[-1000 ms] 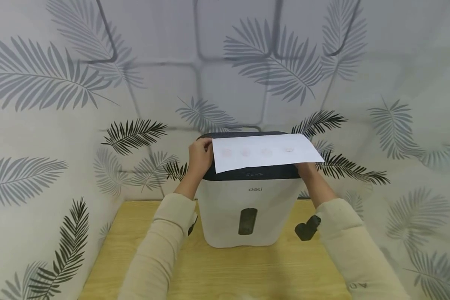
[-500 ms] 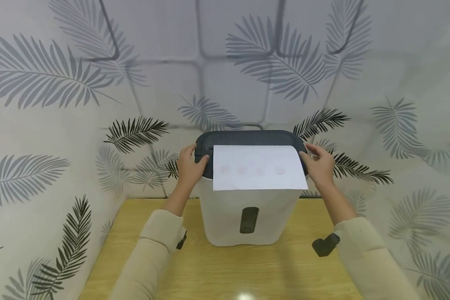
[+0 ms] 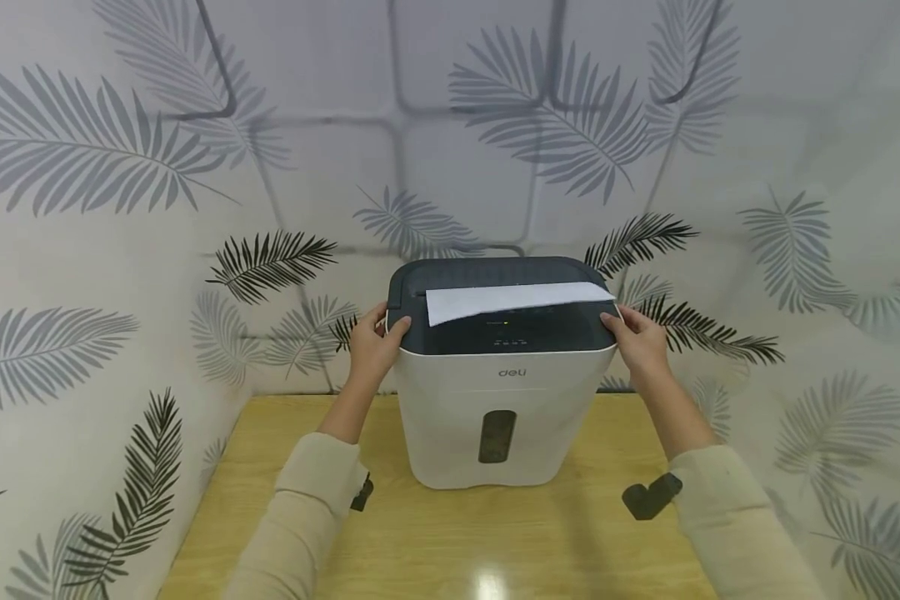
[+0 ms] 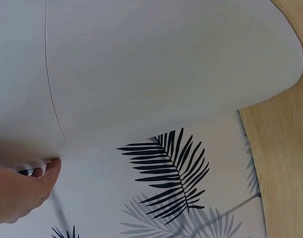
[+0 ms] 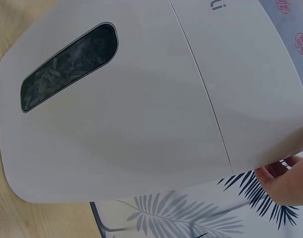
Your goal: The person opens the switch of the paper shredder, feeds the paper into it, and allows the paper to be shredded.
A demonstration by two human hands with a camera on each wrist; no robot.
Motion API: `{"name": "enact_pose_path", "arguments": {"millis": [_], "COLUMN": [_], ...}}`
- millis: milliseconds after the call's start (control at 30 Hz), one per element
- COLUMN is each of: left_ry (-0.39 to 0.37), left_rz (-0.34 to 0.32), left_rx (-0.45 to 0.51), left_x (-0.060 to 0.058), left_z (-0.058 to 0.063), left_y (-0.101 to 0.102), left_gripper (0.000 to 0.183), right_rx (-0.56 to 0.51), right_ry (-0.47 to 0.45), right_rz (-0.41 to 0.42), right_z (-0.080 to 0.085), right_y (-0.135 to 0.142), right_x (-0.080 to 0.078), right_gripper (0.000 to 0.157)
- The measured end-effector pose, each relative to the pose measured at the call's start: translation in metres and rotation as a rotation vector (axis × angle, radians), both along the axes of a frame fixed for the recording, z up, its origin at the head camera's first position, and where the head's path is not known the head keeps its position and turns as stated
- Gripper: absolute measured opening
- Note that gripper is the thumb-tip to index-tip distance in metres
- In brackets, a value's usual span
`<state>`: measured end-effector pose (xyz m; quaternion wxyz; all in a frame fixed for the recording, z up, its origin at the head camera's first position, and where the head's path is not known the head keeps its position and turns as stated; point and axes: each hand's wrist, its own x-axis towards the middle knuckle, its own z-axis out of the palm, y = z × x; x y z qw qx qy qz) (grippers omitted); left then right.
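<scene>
A white paper shredder with a black top and "deli" lettering stands upright on the table. A white sheet of paper sticks out of its top slot, only a short part showing; red stamp marks appear on it in the right wrist view. My left hand holds the lid's left edge, thumb on top and fingers down the side. On the opposite edge, my right hand grips the lid the same way. Fingertips curl at the lid's side in the left wrist view. Shreds show behind the dark window.
The shredder stands on a light wooden table, close to a leaf-patterned wall covering behind it. A black wrist-worn device hangs by the right sleeve. A small light glows on the black top.
The sheet has sunk into the slot; half a second ago it hung over the front. My hands have gone from beside and under the paper to the lid's two side edges.
</scene>
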<state>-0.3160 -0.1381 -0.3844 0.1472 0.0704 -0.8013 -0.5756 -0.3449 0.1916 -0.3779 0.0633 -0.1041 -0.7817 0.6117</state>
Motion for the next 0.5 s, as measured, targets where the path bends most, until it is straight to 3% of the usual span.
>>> {"name": "enact_pose_path", "arguments": {"millis": [300,500], "left_ry": [-0.022,-0.022], "left_rz": [-0.022,-0.025], "left_rx": [0.060,0.042], "left_x": [0.0022,0.0020], "left_z": [0.0017,0.0008], "left_y": [0.0005,-0.0008], "left_gripper": [0.056,0.055], "right_rx": [-0.017,0.002], "right_ry": [-0.021,-0.010], "right_rz": [0.013,-0.002], "right_z": [0.0007,-0.0014], "right_y": [-0.0001,-0.0005], "right_x": [0.0014,0.0007], "right_gripper": [0.057,0.057]}}
